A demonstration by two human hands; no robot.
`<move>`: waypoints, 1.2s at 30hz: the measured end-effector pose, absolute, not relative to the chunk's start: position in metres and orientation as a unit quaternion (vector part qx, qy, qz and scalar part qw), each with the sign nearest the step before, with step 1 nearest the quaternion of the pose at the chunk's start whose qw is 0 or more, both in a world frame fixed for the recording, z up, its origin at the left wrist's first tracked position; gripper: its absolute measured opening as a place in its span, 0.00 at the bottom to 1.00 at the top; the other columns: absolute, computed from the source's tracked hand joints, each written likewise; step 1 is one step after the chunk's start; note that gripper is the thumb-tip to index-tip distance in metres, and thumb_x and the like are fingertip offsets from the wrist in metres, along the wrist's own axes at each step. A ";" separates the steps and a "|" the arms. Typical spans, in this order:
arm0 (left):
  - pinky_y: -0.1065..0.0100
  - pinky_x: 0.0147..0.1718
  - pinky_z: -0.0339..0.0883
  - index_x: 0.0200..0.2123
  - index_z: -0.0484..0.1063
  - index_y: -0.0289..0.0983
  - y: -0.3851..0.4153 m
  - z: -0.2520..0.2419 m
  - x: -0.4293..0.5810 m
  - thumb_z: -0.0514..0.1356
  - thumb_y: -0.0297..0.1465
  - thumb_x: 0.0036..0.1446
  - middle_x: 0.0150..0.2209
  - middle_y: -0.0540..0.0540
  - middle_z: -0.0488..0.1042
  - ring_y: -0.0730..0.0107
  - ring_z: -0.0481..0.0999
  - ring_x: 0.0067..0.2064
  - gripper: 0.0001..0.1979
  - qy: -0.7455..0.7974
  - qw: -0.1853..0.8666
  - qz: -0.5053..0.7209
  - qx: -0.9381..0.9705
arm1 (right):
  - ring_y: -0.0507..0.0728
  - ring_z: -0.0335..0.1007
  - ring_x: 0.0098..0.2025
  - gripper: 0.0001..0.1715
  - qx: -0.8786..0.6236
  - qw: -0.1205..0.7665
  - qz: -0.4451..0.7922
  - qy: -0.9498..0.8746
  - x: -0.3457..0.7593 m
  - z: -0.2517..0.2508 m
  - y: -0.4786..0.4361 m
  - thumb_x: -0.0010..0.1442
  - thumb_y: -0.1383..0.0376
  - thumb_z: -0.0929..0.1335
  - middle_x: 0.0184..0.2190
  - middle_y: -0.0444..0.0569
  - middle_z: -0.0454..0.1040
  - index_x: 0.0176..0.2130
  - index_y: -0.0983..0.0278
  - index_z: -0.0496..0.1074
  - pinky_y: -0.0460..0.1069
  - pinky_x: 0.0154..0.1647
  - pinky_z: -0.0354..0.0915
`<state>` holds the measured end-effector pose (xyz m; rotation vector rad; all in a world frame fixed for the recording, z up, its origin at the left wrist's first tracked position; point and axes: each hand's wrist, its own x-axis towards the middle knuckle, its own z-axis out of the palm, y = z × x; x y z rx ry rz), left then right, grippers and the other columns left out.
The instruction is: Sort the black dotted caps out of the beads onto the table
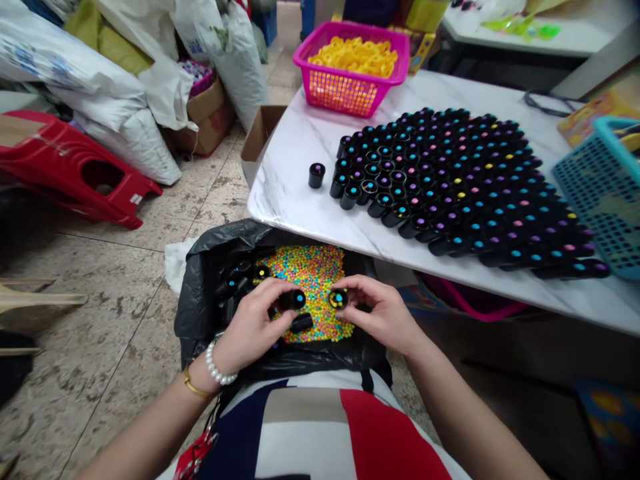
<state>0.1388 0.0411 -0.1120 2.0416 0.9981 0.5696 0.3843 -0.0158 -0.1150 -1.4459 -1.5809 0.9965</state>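
Note:
Both hands are over a container lined with a black plastic bag (200, 267), which holds many small coloured beads (310, 270). Between the thumb and fingers of my left hand (257, 323) is a small black cup (293, 299) with a blue dot in its middle. My right hand (383, 310) pinches a similar black cup (339, 299), tilted towards me, with coloured beads inside around a blue centre. Another black cup (302, 323) lies on its side on the beads below my left fingers. More black cups (233, 280) rest at the bag's left side.
On the white marbled table (295, 193) stand rows of black cups (430, 173) with coloured dots, one cup (317, 175) apart from them. A pink basket (350, 73) of yellow pieces is behind. A blue basket (600, 193) stands right. A red plastic stool (75, 170) is at left.

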 end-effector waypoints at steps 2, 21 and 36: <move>0.61 0.45 0.68 0.48 0.71 0.41 0.039 -0.113 0.143 0.60 0.27 0.58 0.45 0.45 0.71 0.63 0.72 0.47 0.14 0.393 0.396 0.235 0.796 | 0.51 0.69 0.31 0.16 -0.589 0.429 0.324 -0.603 0.382 -0.107 -0.009 0.56 0.65 0.70 0.37 0.47 0.73 0.46 0.60 0.73 0.47 0.31 0.69; 0.64 0.38 0.74 0.46 0.66 0.41 0.032 -0.130 0.153 0.62 0.32 0.56 0.39 0.48 0.74 0.66 0.77 0.38 0.14 0.460 0.487 0.310 0.674 | 0.54 0.73 0.33 0.15 -0.625 0.419 0.242 -0.613 0.346 -0.107 -0.001 0.62 0.62 0.67 0.42 0.50 0.77 0.49 0.60 0.72 0.47 0.32 0.70; 0.53 0.45 0.70 0.45 0.70 0.34 0.021 -0.135 0.153 0.60 0.26 0.58 0.41 0.40 0.73 0.55 0.73 0.42 0.11 0.331 0.254 0.013 0.909 | 0.61 0.67 0.41 0.10 -0.501 -0.035 0.057 -0.863 0.369 -0.142 -0.001 0.63 0.71 0.64 0.39 0.55 0.73 0.44 0.66 0.71 0.52 0.41 0.66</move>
